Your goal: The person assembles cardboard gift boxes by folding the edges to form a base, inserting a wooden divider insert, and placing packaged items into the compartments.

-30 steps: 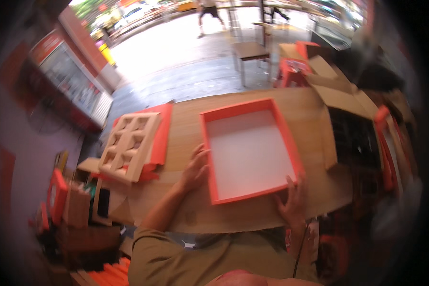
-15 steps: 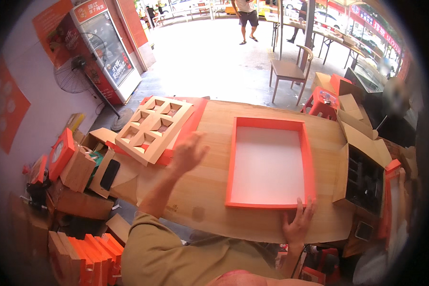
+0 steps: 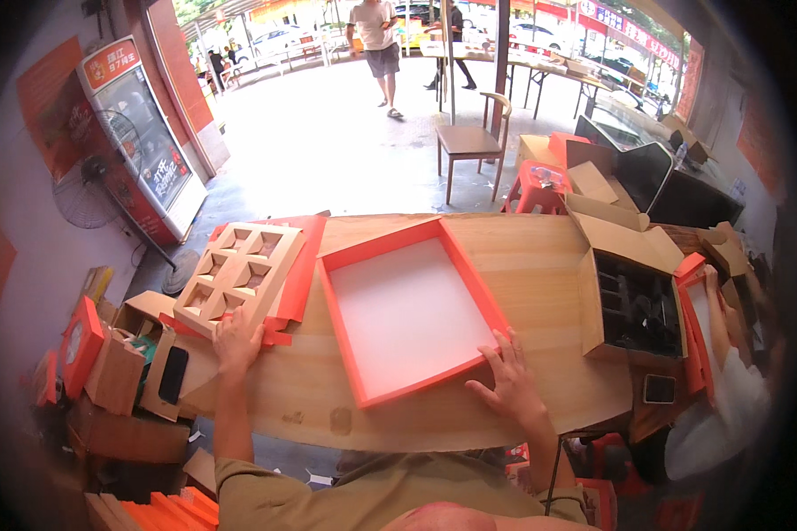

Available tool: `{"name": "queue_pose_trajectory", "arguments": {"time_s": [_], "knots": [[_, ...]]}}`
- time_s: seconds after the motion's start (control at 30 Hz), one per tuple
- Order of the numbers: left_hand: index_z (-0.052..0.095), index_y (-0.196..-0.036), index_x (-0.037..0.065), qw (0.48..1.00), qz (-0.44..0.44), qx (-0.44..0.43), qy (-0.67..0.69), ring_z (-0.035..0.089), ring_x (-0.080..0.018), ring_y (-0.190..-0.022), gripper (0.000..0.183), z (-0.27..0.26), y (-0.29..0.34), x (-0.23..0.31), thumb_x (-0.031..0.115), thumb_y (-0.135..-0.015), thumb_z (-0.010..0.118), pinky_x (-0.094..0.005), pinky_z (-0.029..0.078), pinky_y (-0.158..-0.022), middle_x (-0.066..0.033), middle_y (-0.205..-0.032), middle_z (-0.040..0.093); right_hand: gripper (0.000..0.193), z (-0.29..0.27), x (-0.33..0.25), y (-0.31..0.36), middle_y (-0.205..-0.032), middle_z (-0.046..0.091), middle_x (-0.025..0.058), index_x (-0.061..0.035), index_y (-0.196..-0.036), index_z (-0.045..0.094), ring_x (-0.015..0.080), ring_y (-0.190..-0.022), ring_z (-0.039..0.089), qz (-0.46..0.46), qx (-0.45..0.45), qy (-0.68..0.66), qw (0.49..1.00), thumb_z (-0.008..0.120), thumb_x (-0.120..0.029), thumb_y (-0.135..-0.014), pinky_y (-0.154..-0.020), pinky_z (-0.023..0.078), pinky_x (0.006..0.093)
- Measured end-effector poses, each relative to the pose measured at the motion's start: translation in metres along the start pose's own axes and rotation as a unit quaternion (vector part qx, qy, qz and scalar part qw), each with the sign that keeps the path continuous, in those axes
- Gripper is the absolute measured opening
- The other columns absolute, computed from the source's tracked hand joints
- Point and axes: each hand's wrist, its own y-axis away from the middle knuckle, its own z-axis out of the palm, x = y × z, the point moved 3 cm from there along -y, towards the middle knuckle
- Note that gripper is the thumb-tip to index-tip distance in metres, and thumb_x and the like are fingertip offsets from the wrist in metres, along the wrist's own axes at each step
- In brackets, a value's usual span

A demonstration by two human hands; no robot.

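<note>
The wooden surface (image 3: pixel 545 296) is spread across mid-frame. At frame centre, the red box (image 3: pixel 412 314) is set, expected light and stiff, best grasped by opposite walls. At left, the card insert (image 3: pixel 233 269), probably crushable, is best lifted by its rim. Its lower edge is touched by the left hand (image 3: pixel 236 342), fingers slightly curled, grip unclear; the box's right corner by the right hand (image 3: pixel 512 387), fingers spread, nothing gripped
</note>
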Motion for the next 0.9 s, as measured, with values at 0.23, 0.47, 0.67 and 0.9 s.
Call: {"name": "queue_pose_trajectory", "arguments": {"time_s": [0.23,0.47,0.67,0.9], "knots": [[0.055,-0.142,0.009,0.997,0.017,0.034,0.074,0.064,-0.039,-0.116,0.061,0.001,-0.011,-0.015,0.034,-0.09,0.076,-0.0536,0.043,-0.108,-0.0198,-0.117,0.071,0.064,-0.04,-0.007,-0.035,-0.151,0.048,0.0218,-0.0089,-0.138,0.059,0.043,-0.144,0.041,-0.05,0.143,0.0,0.988,0.065,-0.057,-0.097,-0.116,0.036,0.0547],[0.061,-0.139,0.008,0.978,0.018,0.164,0.126,0.065,-0.0435,-0.108,0.048,-0.021,-0.024,-0.023,0.02,-0.094,0.071,-0.0572,0.043,-0.107,-0.0213,-0.114,0.071,0.054,-0.087,-0.038,-0.094,-0.14,0.059,0.0193,-0.0066,-0.133,0.062,0.0403,-0.13,0.056,-0.124,0.166,-0.08,0.975,0.071,-0.045,-0.096,-0.108,0.045,0.0514],[0.064,-0.138,0.009,0.959,0.096,0.209,0.166,0.062,-0.0415,-0.102,0.044,-0.051,-0.014,-0.019,0.019,-0.095,0.069,-0.0572,0.042,-0.109,-0.017,-0.106,0.067,0.053,-0.101,-0.049,-0.135,-0.138,0.062,0.0178,-0.0064,-0.137,0.059,0.0382,-0.125,0.061,-0.146,0.165,-0.179,0.959,0.074,-0.037,-0.096,-0.105,0.049,0.0477],[0.065,-0.141,0.016,0.915,0.295,0.211,0.176,0.062,-0.0332,-0.099,0.047,-0.112,0.045,0.106,0.02,-0.095,0.07,-0.0608,0.036,-0.113,-0.0099,-0.099,0.063,0.087,-0.082,0.016,-0.158,-0.162,0.038,0.0167,-0.0137,-0.166,0.025,0.0309,-0.142,0.048,-0.027,0.122,-0.483,0.867,0.054,-0.064,-0.102,-0.114,0.04,0.0483]]}}
